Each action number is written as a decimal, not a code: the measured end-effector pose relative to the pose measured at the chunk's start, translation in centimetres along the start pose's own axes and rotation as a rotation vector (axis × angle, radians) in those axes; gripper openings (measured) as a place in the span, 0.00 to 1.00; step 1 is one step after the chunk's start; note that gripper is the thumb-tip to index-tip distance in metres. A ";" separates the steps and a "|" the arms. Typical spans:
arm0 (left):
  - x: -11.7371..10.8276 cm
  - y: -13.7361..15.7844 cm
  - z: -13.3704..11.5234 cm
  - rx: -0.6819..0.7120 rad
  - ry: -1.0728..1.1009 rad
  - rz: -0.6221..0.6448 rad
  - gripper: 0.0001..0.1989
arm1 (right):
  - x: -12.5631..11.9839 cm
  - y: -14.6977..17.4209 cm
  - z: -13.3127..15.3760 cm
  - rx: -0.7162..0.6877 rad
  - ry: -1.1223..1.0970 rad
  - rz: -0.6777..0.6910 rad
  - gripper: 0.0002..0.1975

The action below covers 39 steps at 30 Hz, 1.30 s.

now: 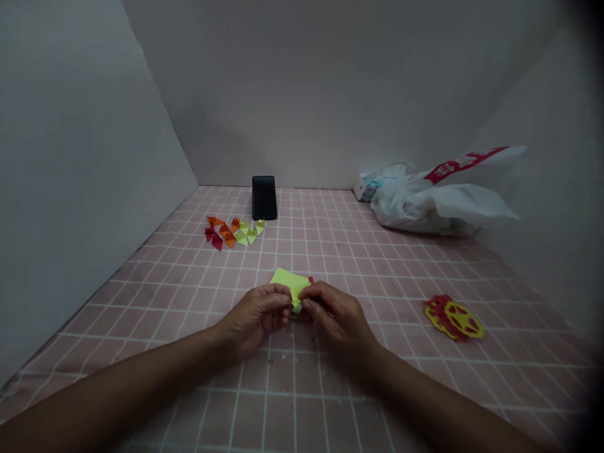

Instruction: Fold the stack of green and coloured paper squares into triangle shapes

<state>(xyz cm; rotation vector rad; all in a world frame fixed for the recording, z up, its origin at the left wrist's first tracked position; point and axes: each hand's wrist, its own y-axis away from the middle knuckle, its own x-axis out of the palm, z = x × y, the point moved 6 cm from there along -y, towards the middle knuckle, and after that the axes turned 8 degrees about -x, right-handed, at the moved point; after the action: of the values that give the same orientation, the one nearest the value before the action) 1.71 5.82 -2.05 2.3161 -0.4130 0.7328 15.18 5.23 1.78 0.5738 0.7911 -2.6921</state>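
Between my two hands is a small piece of folded yellow paper [297,307], partly covered by fingertips. My left hand [262,313] pinches its left side with thumb and forefinger. On the other side, my right hand [336,313] grips it the same way. Just behind the fingers lies a flat yellow-green paper sheet [284,276] on the tabletop, with a bit of red paper [311,279] showing at its right edge. How the folded piece meets the sheet under it is hidden by my hands.
Several small folded paper shapes [228,237] in red, orange and yellow lie at the back left. A black phone [264,198] leans behind them. Red and yellow paper cutouts [453,318] are piled at right. A white plastic bag [425,207] and a tissue pack [365,187] sit at the back right.
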 end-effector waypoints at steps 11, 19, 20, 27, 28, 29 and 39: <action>-0.1 0.2 0.4 0.006 0.006 -0.027 0.06 | 0.0 0.0 0.6 -0.135 0.123 -0.042 0.06; 0.0 0.2 0.3 0.060 -0.082 -0.044 0.07 | 0.1 0.0 0.3 -0.100 0.137 -0.047 0.05; 0.0 0.2 0.3 0.069 -0.105 -0.056 0.08 | 0.0 0.1 0.2 -0.088 0.140 -0.054 0.05; -0.3 0.5 -0.2 0.129 -0.299 -0.130 0.12 | 0.0 0.1 0.8 -0.151 0.213 -0.044 0.05; -0.3 0.5 -0.2 0.135 -0.307 -0.127 0.11 | 0.0 0.2 0.8 -0.156 0.218 -0.040 0.05; -0.2 0.5 -0.3 0.137 -0.310 -0.121 0.11 | 0.0 0.2 0.9 -0.159 0.221 -0.037 0.05; 0.5 0.8 -0.4 0.142 -0.254 -0.030 0.08 | -0.1 0.1 0.5 -0.090 0.135 -0.055 0.06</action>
<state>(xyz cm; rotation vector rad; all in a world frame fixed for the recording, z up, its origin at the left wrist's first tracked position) 1.56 5.43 -1.12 2.5542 -0.4505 0.4671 15.13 4.86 2.19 0.7274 0.9715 -2.6730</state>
